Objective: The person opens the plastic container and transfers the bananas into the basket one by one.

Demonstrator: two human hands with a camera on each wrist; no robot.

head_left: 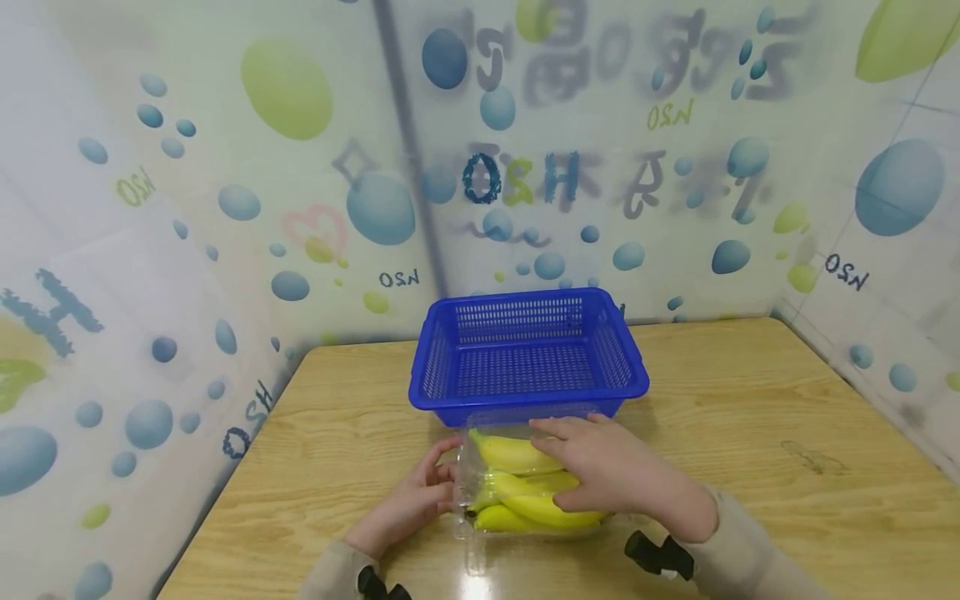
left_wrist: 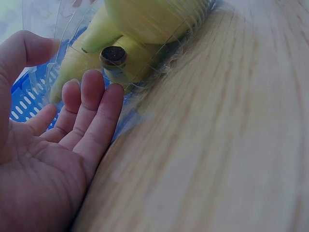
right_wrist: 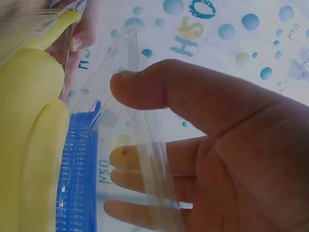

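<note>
Clear banana box (head_left: 510, 473) sits just off the blue basket's (head_left: 525, 400) front edge. Left hand (head_left: 408, 504) relaxed, right hand (head_left: 618, 471) spread astride the lid (right_wrist: 147, 135), neither really gripping, so it might spring up.

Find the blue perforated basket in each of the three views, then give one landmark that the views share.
Head: the blue perforated basket stands on the table, just below the picture's middle.
Left wrist: on the left side, partly hidden by the left hand.
Right wrist: lower left, a narrow upright blue strip.
Shared landmark: the yellow bananas, nearer the wearer than the basket in the head view.
</note>
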